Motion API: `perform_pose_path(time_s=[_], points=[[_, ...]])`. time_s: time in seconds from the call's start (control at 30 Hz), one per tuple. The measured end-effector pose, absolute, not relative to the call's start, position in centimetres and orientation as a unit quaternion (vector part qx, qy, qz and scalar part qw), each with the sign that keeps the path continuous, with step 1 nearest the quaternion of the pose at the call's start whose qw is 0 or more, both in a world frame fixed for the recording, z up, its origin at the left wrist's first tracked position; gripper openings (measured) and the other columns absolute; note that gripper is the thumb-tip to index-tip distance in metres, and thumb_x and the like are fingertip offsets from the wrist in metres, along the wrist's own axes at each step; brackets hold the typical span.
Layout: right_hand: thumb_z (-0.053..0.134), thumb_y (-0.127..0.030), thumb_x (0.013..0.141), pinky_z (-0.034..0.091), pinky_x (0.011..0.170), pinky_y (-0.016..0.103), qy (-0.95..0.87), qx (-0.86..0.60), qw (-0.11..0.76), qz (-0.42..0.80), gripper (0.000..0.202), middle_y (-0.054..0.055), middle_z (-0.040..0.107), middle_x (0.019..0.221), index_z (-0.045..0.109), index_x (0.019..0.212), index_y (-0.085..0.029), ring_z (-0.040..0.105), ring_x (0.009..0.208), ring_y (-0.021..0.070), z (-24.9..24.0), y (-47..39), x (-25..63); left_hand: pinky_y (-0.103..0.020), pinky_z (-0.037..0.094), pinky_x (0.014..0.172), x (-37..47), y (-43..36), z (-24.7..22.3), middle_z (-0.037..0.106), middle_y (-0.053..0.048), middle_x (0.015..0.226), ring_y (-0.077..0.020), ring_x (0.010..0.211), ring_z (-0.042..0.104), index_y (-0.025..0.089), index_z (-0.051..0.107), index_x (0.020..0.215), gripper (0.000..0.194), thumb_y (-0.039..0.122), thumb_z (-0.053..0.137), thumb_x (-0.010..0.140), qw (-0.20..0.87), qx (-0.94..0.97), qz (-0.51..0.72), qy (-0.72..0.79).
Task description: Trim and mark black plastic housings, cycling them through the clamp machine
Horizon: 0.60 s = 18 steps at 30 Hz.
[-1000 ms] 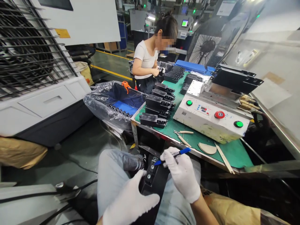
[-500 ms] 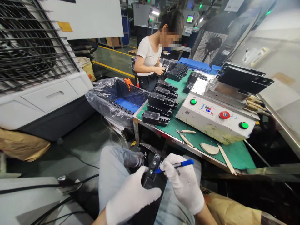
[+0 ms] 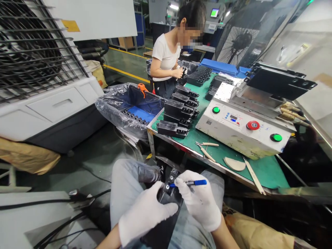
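Observation:
A long black plastic part [image 3: 161, 224] lies over my lap, its end with metal-ringed holes pointing away from me. My left hand [image 3: 146, 214], in a white glove, grips it with the thumb across the top. In my gloved right hand [image 3: 198, 199] a blue pen [image 3: 199, 182] is pinched between thumb and fingers. The pen's tip is at one of the ringed holes near the far end of the part. Part of the black piece is hidden under my left hand.
Rows of black parts [image 3: 172, 128] stand on the green-topped table [image 3: 193, 136]. Also there are cutters [image 3: 207, 152], a knife-like tool [image 3: 254, 176] and a machine [image 3: 241, 131] with buttons. A plastic-lined bin [image 3: 109, 107] stands left; a person [image 3: 166, 52] works behind.
My right hand and the pen have moved slightly left, and the pen now lies more level against the part. The view has shifted a little. My left hand keeps its grip.

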State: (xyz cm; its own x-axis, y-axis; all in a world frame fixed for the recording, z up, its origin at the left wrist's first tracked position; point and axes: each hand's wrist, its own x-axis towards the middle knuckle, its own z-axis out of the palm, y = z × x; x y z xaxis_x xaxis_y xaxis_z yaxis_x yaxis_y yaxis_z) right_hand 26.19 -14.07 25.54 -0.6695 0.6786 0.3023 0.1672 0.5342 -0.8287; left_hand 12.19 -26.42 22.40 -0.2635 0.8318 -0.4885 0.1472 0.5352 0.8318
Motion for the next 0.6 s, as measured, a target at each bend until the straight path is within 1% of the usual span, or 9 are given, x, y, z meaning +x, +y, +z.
perform_pose_path(time_s=[0.07,0.13,0.2,0.23,0.3,0.33,0.4,0.5,0.6], points=[[0.06,-0.029,0.099,0.052,0.06,0.026,-0.787,-0.254,0.351,0.439,0.023,0.004,0.07,0.073,0.068,0.079,-0.021,0.066,0.066,0.0164,25.7,-13.7,27.1,-0.03,0.048,0.068,12.0,-26.1,22.9,0.078,-0.002,0.083,-0.0214,0.073,0.068,0.024,0.066,0.096,0.03,0.042,0.074,0.073,0.486,0.364,0.324,0.726],[0.059,-0.028,0.1,0.053,0.061,0.026,-0.747,-0.263,0.406,0.456,0.021,0.002,0.069,0.074,0.069,0.084,-0.022,0.065,0.066,0.0157,25.9,-13.2,28.4,-0.032,0.05,0.074,11.2,-24.9,23.9,0.078,-0.002,0.09,-0.0235,0.081,0.07,0.027,0.067,0.106,0.038,0.04,0.075,0.071,0.436,0.422,0.304,0.734],[0.057,-0.029,0.102,0.054,0.062,0.025,-0.714,-0.291,0.457,0.444,0.021,0.002,0.069,0.077,0.071,0.087,-0.023,0.065,0.066,0.0153,25.9,-12.6,30.1,-0.036,0.052,0.084,9.7,-22.3,24.9,0.078,-0.005,0.105,-0.0279,0.093,0.071,0.028,0.064,0.12,0.053,0.038,0.078,0.069,0.339,0.512,0.262,0.745],[0.057,-0.03,0.102,0.055,0.062,0.025,-0.7,-0.309,0.477,0.433,0.022,0.002,0.069,0.078,0.071,0.087,-0.023,0.065,0.066,0.015,25.9,-12.3,31.0,-0.039,0.052,0.089,8.7,-20.4,25.3,0.076,-0.008,0.113,-0.0304,0.1,0.071,0.026,0.061,0.127,0.061,0.038,0.079,0.069,0.275,0.563,0.23,0.744],[0.058,-0.032,0.102,0.056,0.063,0.024,-0.675,-0.348,0.501,0.416,0.022,0.001,0.069,0.079,0.071,0.087,-0.023,0.064,0.065,0.0141,25.7,-11.6,32.8,-0.046,0.052,0.095,6.6,-16.1,25.7,0.072,-0.016,0.122,-0.0352,0.108,0.068,0.017,0.054,0.137,0.074,0.038,0.079,0.071,0.146,0.65,0.159,0.729],[0.058,-0.034,0.102,0.056,0.063,0.024,-0.664,-0.366,0.506,0.412,0.023,0.001,0.069,0.079,0.072,0.086,-0.023,0.064,0.064,0.0138,25.5,-11.3,33.7,-0.047,0.051,0.097,5.7,-13.9,25.7,0.071,-0.018,0.124,-0.0357,0.111,0.067,0.013,0.053,0.138,0.075,0.036,0.078,0.072,0.102,0.683,0.134,0.711],[0.059,-0.037,0.101,0.057,0.064,0.024,-0.642,-0.399,0.514,0.405,0.025,0.002,0.069,0.08,0.072,0.085,-0.023,0.064,0.063,0.0141,25.0,-10.7,35.5,-0.047,0.051,0.1,4.0,-10.0,25.3,0.071,-0.018,0.123,-0.0356,0.112,0.066,0.011,0.056,0.134,0.07,0.032,0.08,0.071,0.062,0.71,0.116,0.691],[0.061,-0.042,0.1,0.058,0.064,0.026,-0.621,-0.442,0.524,0.379,0.029,0.004,0.071,0.082,0.073,0.084,-0.022,0.066,0.067,0.0168,24.3,-10.1,37.8,-0.046,0.052,0.1,2.4,-6.5,24.1,0.072,-0.017,0.123,-0.0345,0.112,0.066,0.012,0.06,0.128,0.066,0.032,0.082,0.069,0.037,0.72,0.115,0.684],[0.062,-0.049,0.097,0.06,0.063,0.028,-0.604,-0.478,0.529,0.356,0.034,0.006,0.072,0.08,0.074,0.081,-0.022,0.068,0.068,0.0196,24.1,-9.7,39.3,-0.045,0.05,0.104,1.4,-5.5,22.6,0.07,-0.016,0.129,-0.0326,0.118,0.064,0.015,0.061,0.127,0.065,0.036,0.082,0.07,0.012,0.734,0.113,0.669]])
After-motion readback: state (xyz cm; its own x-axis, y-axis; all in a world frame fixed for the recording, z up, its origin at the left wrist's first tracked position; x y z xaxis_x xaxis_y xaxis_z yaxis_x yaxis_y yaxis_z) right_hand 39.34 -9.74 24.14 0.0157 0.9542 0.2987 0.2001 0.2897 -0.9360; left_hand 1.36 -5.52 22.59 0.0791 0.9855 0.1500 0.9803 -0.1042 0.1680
